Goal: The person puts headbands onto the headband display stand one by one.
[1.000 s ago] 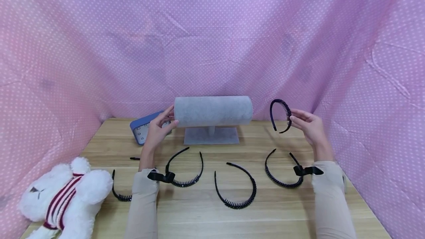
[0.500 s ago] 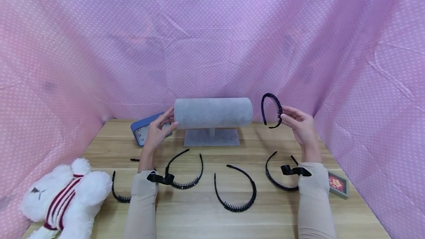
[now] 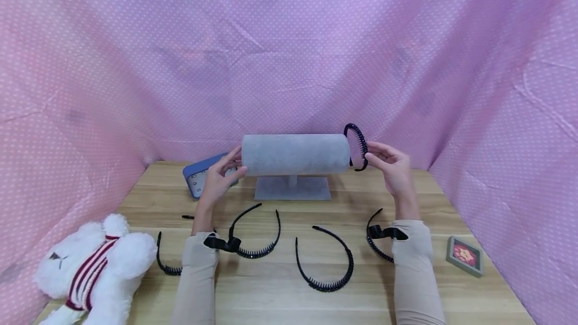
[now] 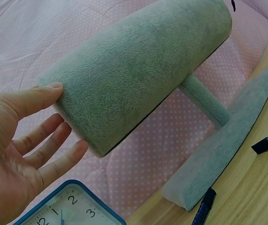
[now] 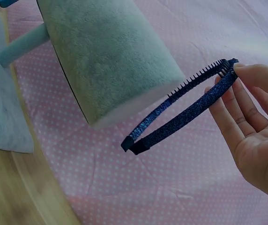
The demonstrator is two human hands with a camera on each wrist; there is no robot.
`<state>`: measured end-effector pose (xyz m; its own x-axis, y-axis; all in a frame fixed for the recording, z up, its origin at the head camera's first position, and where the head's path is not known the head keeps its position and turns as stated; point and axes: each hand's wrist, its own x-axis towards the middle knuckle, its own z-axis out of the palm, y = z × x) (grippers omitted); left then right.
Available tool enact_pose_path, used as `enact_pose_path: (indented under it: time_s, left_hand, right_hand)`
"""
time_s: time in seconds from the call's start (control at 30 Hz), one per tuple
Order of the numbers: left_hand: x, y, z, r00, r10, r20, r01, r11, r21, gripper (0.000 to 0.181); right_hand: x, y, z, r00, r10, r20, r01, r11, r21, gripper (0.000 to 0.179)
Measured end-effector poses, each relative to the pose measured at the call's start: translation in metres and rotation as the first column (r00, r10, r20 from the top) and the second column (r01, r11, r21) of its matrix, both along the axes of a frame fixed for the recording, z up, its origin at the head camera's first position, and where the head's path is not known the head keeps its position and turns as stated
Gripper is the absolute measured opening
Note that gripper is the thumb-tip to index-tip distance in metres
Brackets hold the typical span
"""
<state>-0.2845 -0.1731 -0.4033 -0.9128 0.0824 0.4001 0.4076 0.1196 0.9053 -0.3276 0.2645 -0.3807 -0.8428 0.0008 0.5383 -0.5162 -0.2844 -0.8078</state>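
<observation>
Headband (image 5: 190,110) up at the roll's right end, one piece, pinched between thumb and fingers of the right hand (image 3: 394,167). I have it just beside that end face, hoop raised, teeth inward, not around the roll; can't tell from here if it touches. Stand (image 3: 295,154): one, grey, one post, one base. Left hand (image 3: 219,179) grips the other end of it, thumb on the edge, fingertips at the end face. On the table (image 3: 271,305) I count four more bands, so five total: leftmost band (image 3: 171,270), partly behind the left sleeve (image 3: 195,285); second band (image 3: 257,253), near the left cuff; middle band (image 3: 328,287), fully visible, nearest me; right band (image 3: 378,251), partly covered by the right sleeve (image 3: 414,275). Two sleeves, one black bow on each cuff. Others: one blue clock (image 3: 196,183) behind the left hand, one white plush toy (image 3: 97,275) lying at left, one small grey frame (image 3: 464,256) at right. One pink dotted cloth (image 3: 293,54) behind everything.
</observation>
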Motion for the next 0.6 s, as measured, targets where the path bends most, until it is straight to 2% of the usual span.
enact_pose_path:
  time_s: [0.2,0.6]
  left_hand:
    - [0.001,0.001,-0.001,1.0,0.003,-0.007,-0.003,1.0,-0.01,0.061]
    - [0.002,0.001,0.0,1.0,0.005,-0.013,-0.006,1.0,-0.016,0.061]
  right_hand:
    - [0.003,-0.009,-0.001,1.0,-0.005,-0.023,0.006,1.0,0.014,0.03]
    - [0.002,-0.014,-0.007,0.999,-0.023,0.03,0.022,0.999,0.043,0.031]
